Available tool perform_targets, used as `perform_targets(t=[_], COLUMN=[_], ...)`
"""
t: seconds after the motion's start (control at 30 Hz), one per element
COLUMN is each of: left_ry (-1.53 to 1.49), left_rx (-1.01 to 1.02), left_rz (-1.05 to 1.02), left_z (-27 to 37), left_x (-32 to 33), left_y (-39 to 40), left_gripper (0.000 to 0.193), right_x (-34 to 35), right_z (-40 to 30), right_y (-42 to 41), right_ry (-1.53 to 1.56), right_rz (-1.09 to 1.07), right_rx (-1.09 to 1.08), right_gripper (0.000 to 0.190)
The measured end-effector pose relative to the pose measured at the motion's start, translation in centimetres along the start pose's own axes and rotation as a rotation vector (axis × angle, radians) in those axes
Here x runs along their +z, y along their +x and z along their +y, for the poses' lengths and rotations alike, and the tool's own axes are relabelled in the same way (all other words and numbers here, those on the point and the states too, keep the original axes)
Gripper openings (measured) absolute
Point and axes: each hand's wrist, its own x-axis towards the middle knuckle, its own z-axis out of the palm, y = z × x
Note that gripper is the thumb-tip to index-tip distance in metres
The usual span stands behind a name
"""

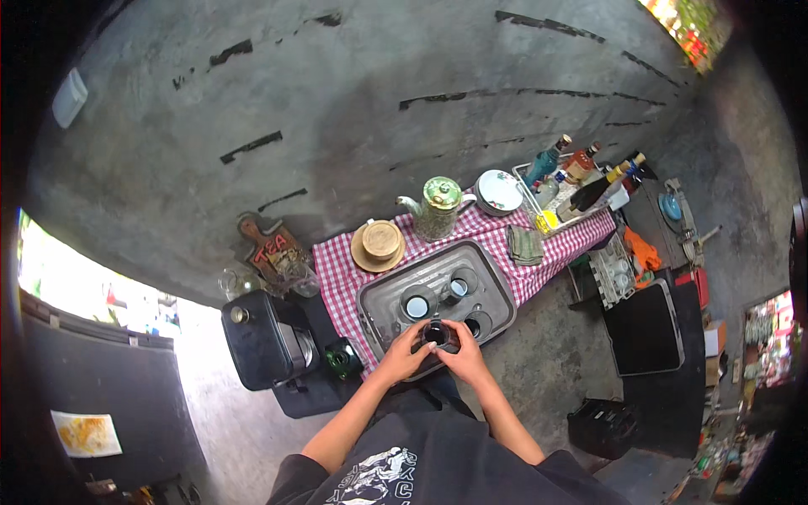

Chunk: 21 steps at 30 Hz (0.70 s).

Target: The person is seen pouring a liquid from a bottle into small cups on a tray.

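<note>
My left hand (402, 355) and my right hand (466, 357) grip a clear glass cup (436, 333) from both sides, fingers curled around its rim. The inside of this cup looks dark. It is at the near edge of a grey metal tray (495, 268); whether it touches the tray, I cannot tell. Three other glass cups stand on the tray. One glass cup (416, 307) and another (460, 287) look pale inside, while the third glass cup (476, 326), close to my right hand, looks dark.
Beneath the tray lies a red-and-white checkered cloth (334, 271). Behind it stand a wooden-lidded cup (382, 240), a green-lidded enamel pot (439, 211) and stacked bowls (500, 191). A bottle rack (558, 221) and a folded cloth (525, 246) are rightward; a black appliance (265, 341) stands left.
</note>
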Motion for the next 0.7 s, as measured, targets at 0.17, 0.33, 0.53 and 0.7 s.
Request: perform_targets(t=[0.17, 0.33, 0.53, 0.7], left_ry=[0.005, 0.032, -0.005, -0.054], left_rx=[0.03, -0.008, -0.069, -0.037], left_rz=[-0.01, -0.056, -0.094, -0.119], left_z=[-0.7, -1.0, -0.8, -1.8], left_x=[0.1, 0.0, -0.2, 0.0], left_y=[0.6, 1.0, 1.5, 2.5], left_gripper=[0.056, 0.06, 0.061, 0.06], right_x=[0.5, 0.5, 0.4, 0.3], right_z=[-0.1, -0.1, -0.3, -0.2], right_y=[-0.5, -0.6, -0.7, -0.7], right_ry=[0.035, -0.003, -0.013, -0.036], right_rz=[0.062, 0.103, 0.138, 0.177], right_rx=[0.039, 0.048, 0.011, -0.002], right_gripper=[0.059, 0.057, 0.057, 0.058])
